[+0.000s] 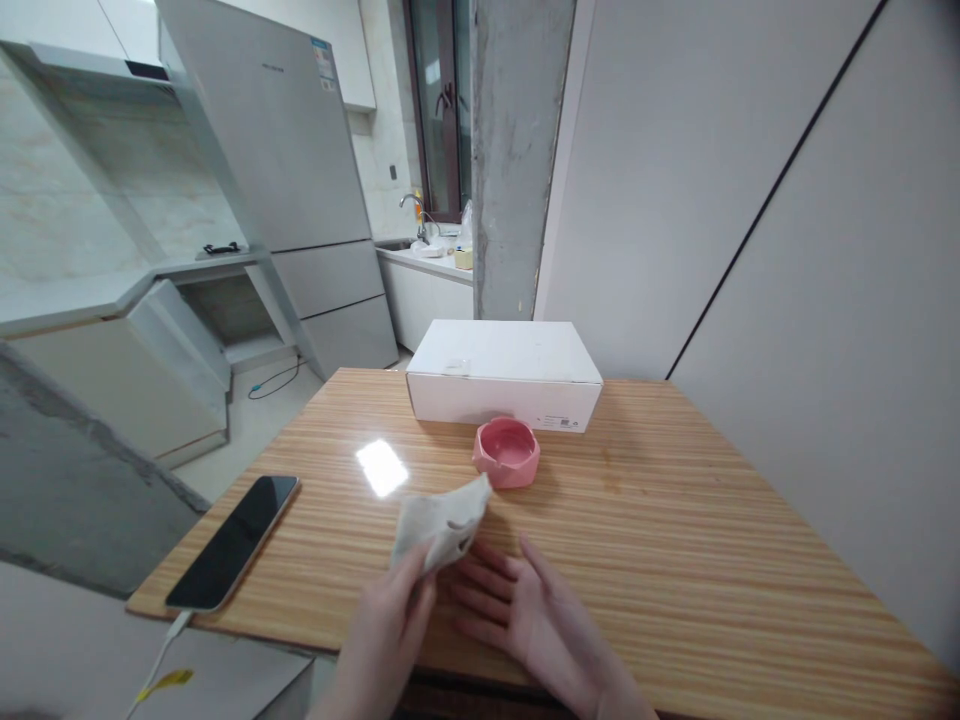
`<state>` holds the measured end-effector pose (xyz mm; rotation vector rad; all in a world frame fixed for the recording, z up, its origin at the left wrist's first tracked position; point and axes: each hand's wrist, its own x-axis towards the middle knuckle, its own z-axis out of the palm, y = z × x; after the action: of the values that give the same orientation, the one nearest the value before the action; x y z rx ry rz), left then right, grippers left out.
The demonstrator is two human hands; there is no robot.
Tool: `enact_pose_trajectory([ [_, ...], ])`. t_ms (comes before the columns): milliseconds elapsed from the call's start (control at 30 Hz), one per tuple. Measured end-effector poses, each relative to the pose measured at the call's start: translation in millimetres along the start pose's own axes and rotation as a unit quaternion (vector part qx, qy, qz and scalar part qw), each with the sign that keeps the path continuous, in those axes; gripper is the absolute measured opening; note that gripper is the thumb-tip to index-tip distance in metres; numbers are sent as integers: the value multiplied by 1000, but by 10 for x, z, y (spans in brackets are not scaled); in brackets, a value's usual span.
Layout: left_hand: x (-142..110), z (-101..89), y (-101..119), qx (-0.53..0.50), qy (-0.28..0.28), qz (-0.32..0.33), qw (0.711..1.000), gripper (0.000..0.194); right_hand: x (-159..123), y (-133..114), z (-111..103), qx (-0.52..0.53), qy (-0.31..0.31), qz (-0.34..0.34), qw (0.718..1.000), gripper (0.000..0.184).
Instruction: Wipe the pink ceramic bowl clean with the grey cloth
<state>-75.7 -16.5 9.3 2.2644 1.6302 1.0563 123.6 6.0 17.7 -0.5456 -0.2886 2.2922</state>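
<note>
My left hand (pixel 391 618) pinches a folded off-white cloth (pixel 439 525) between thumb and fingers. Small dark marks or openings show near the cloth's right side; I cannot tell which. My right hand (pixel 536 620) is open with its palm turned up and its fingers pointing left, close under the cloth. Whether those fingertips touch the cloth is unclear. Just beyond the cloth's raised corner, a pink ashtray-like bowl (pixel 507 470) with a notched rim sits on the wooden table (pixel 675 560).
A white box (pixel 502 380) lies at the table's far edge, behind the pink bowl. At the left edge is a phone (pixel 234 545) with a white cable (pixel 157 660) plugged in. Past the table stand a fridge (pixel 277 150) and a sink counter (pixel 427 290).
</note>
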Motion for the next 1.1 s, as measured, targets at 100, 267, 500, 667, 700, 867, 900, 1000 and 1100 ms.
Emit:
enact_pose_trajectory([
  [100, -38, 288, 271, 12, -6, 172, 985, 42, -18, -111, -30, 39, 18, -13, 999, 41],
  [267, -85, 452, 442, 15, -22, 307, 951, 43, -163, -258, -154, 82, 133, 43, 987, 42],
  [500, 890, 315, 236, -206, 12, -27, 978, 62, -384, -465, -233, 74, 256, -55, 962, 51],
  [667, 1485, 608, -74, -288, -70, -68, 953, 93, -466, -816, -291, 7, 342, -185, 921, 55],
  [700, 1513, 655, -96, -304, -74, -68, 947, 89, -468, -889, -295, 0, 352, -219, 910, 55],
  [867, 1470, 715, -64, -309, -31, -78, 947, 78, -310, -1165, -220, -25, 358, -332, 872, 45],
  [900, 1461, 712, -51, -299, -17, -71, 952, 79, -234, -1196, -190, -32, 351, -358, 865, 42],
  [1000, 1458, 722, -20, -284, 18, -63, 957, 84, 56, -1246, -107, -94, 318, -443, 833, 39],
  [1100, 1455, 759, 21, -381, 9, -100, 919, 86, 344, -1250, -73, -239, 279, -477, 799, 42],
])
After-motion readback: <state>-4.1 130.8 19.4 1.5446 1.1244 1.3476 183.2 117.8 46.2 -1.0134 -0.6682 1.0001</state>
